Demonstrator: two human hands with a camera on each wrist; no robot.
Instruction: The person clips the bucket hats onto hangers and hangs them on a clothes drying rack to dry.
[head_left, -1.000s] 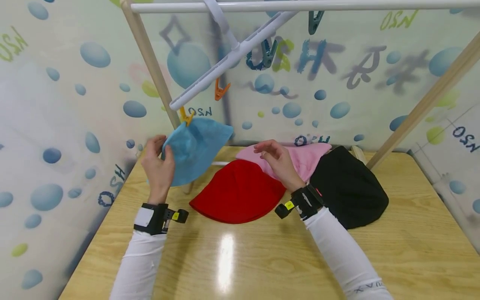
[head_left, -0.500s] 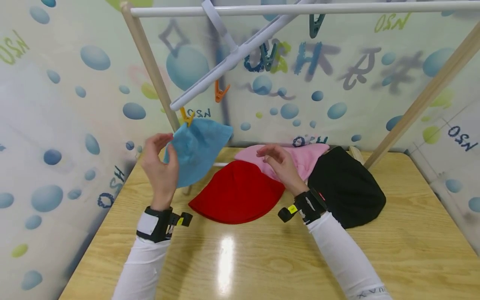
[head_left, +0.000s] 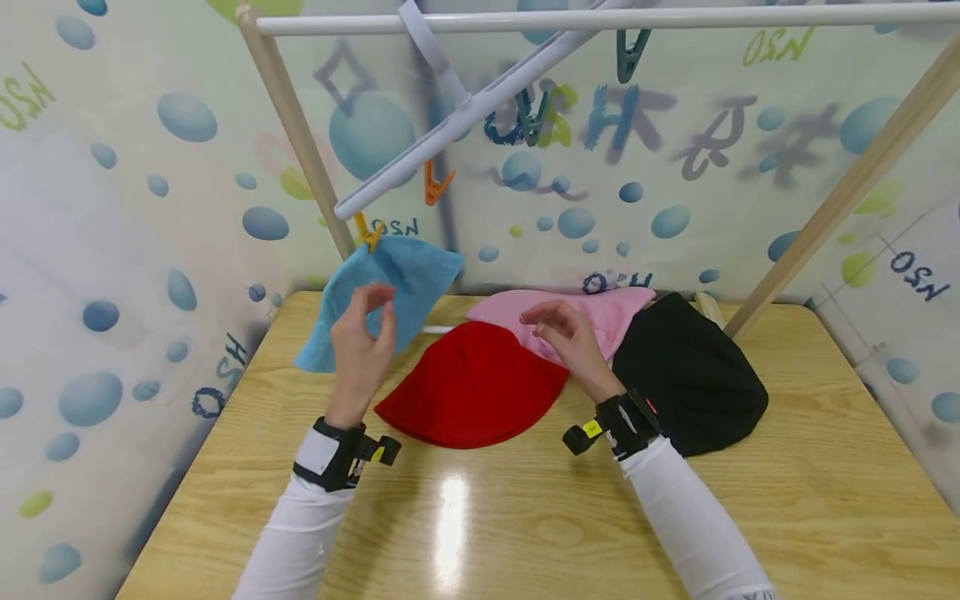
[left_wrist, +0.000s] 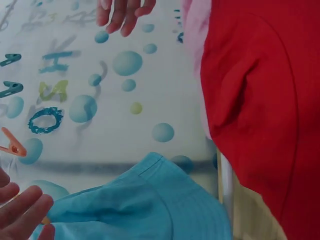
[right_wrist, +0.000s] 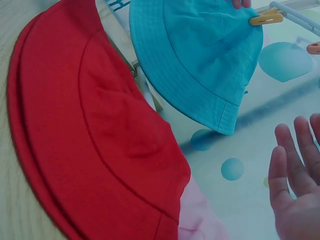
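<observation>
A light blue bucket hat point(head_left: 408, 271) hangs by its crown from a yellow clip point(head_left: 369, 233) at the low left end of the hanger. My left hand point(head_left: 362, 342) is in front of this hat, fingers relaxed and holding nothing. Over the red bucket hat point(head_left: 476, 387) and the pink hat point(head_left: 600, 312) hovers my right hand point(head_left: 573, 342), loosely bent and holding nothing. In the right wrist view the right hand's fingers point(right_wrist: 300, 160) are spread apart. To the right lies a black hat point(head_left: 690, 379), its edge near the right wrist.
A tilted white hanger point(head_left: 480, 104) hooks over the white rail point(head_left: 675, 17) of a rack with wooden posts point(head_left: 847, 196). An orange clip point(head_left: 435, 183) and green clips point(head_left: 632, 54) hang along it. The wooden table point(head_left: 555, 517) stretches in front, with a patterned backdrop behind.
My left hand has left the blue hat's brim edge and moved right, in front of it. The hat stays hanging from the yellow clip. My right hand has barely shifted.
</observation>
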